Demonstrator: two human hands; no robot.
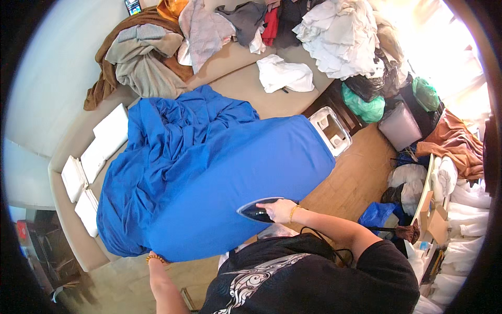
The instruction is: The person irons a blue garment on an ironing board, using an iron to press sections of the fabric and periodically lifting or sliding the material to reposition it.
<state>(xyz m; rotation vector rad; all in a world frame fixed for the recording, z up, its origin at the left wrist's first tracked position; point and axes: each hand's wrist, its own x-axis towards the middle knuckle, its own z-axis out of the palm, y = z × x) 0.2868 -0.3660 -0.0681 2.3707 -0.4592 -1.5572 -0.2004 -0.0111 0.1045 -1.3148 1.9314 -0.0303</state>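
Note:
My right hand (280,210) grips a dark clothes iron (255,213), with the index finger stretched forward along it. The iron rests on a large blue cloth (251,165) near its edge closest to me. This cloth is spread over a long board and lies smooth there, while its far-left part is bunched in folds. At the lower left, my left hand (154,255) is at the cloth's near edge. Its fingers are hidden by the fabric, so their grip cannot be seen. A white-framed rest (332,131) juts from the board's right end.
A beige sofa (223,64) behind the board holds folded white cloths (105,131), a grey-beige blanket (149,70) and a white garment pile (339,37). Bags, including a green plastic bag (362,104), lie at right. Shelving with white textiles (459,243) stands beside me. A black cord (345,253) hangs near my right arm.

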